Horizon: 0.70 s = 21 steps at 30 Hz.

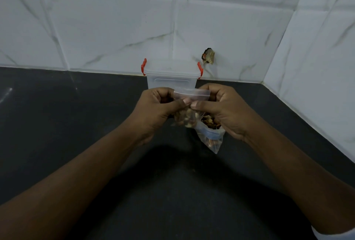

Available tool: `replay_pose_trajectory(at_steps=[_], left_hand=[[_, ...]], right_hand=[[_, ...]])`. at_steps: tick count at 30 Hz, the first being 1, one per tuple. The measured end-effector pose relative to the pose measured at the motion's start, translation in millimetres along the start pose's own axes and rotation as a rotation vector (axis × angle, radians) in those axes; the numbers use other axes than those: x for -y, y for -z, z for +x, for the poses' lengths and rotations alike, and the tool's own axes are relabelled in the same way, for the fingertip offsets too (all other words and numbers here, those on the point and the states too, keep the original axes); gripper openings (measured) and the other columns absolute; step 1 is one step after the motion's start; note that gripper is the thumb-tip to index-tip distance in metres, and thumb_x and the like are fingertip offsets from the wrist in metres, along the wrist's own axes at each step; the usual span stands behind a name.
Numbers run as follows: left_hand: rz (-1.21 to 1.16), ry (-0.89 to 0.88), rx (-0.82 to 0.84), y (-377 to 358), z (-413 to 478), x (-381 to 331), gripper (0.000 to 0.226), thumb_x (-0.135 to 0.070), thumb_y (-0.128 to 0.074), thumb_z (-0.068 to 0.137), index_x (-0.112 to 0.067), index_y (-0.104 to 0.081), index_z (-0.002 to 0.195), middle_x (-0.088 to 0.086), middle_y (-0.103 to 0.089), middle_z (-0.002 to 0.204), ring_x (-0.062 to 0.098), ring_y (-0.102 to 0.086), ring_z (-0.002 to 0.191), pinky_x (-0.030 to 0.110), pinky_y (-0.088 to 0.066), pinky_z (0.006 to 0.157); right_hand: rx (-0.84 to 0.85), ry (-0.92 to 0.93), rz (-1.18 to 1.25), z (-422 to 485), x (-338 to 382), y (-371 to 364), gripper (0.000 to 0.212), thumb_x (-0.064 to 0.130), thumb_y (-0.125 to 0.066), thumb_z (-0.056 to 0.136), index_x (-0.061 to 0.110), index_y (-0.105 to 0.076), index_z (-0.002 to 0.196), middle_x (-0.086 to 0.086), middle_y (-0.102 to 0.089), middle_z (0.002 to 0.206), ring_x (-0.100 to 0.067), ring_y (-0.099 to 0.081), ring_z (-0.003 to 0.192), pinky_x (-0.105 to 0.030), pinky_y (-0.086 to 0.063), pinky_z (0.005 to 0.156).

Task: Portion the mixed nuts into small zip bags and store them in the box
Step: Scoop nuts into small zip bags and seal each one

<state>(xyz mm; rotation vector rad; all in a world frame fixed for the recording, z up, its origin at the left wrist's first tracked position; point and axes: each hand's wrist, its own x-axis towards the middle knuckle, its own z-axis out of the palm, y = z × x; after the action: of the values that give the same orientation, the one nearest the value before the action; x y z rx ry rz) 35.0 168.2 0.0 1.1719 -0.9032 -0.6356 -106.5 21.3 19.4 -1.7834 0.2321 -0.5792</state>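
A small clear zip bag (189,95) with mixed nuts in its lower part is held upright above the black counter. My left hand (157,110) and my right hand (221,109) both pinch it just below its top strip, thumbs meeting at the middle. Below my right hand lies a larger clear bag of nuts (210,134) with a blue zip strip, its mouth open. Behind the hands, against the wall, stands the clear plastic box (171,78) with red clips, its lid off or not visible.
The black counter (76,124) runs left and toward me. White marble-look tiled walls meet in a corner at the right. A hole in the wall with debris (208,56) sits just right of the box.
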Motion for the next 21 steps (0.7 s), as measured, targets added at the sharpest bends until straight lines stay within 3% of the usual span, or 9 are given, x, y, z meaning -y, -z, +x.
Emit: replay_pose_trajectory(at_steps=[4, 9, 14, 21], left_hand=[[0.002, 0.016, -0.020, 2.1, -0.1, -0.7, 0.014, -0.003, -0.070, 0.090, 0.003, -0.071, 0.103, 0.019, -0.076, 0.100, 0.025, -0.074, 0.090, 0.032, -0.062, 0.076], [-0.071, 0.044, -0.089, 2.1, 3.8, -2.1, 0.018, -0.004, -0.069, 0.091, -0.002, -0.072, 0.108, 0.018, -0.077, 0.101, 0.026, -0.075, 0.088, 0.034, -0.061, 0.072], [-0.070, 0.047, -0.117, 1.9, 4.8, -3.9, 0.010, -0.005, -0.068, 0.093, -0.006, -0.075, 0.100, 0.012, -0.078, 0.092, 0.019, -0.075, 0.079, 0.029, -0.059, 0.066], [-0.049, 0.057, -0.113, 2.7, 3.6, -5.1, 0.012, -0.012, -0.065, 0.096, -0.005, -0.073, 0.100, 0.012, -0.077, 0.093, 0.021, -0.074, 0.081, 0.031, -0.060, 0.070]], right_hand=[[-0.021, 0.005, -0.028, -1.1, 0.1, -0.7, 0.014, 0.000, -0.074, 0.089, 0.004, -0.074, 0.102, -0.010, -0.077, 0.090, -0.016, -0.072, 0.080, -0.025, -0.057, 0.073], [-0.108, 0.008, -0.037, 0.3, -3.0, -1.8, 0.008, 0.005, -0.072, 0.093, -0.002, -0.074, 0.098, -0.017, -0.075, 0.079, -0.020, -0.068, 0.068, -0.028, -0.058, 0.065], [-0.168, 0.047, -0.027, 2.6, -6.8, -3.0, 0.011, 0.005, -0.072, 0.094, -0.004, -0.069, 0.101, -0.017, -0.077, 0.083, -0.023, -0.073, 0.070, -0.039, -0.062, 0.071], [-0.177, 0.055, -0.040, 2.6, -8.7, -3.0, 0.006, 0.006, -0.068, 0.098, 0.002, -0.066, 0.102, -0.014, -0.078, 0.089, -0.024, -0.075, 0.079, -0.039, -0.062, 0.076]])
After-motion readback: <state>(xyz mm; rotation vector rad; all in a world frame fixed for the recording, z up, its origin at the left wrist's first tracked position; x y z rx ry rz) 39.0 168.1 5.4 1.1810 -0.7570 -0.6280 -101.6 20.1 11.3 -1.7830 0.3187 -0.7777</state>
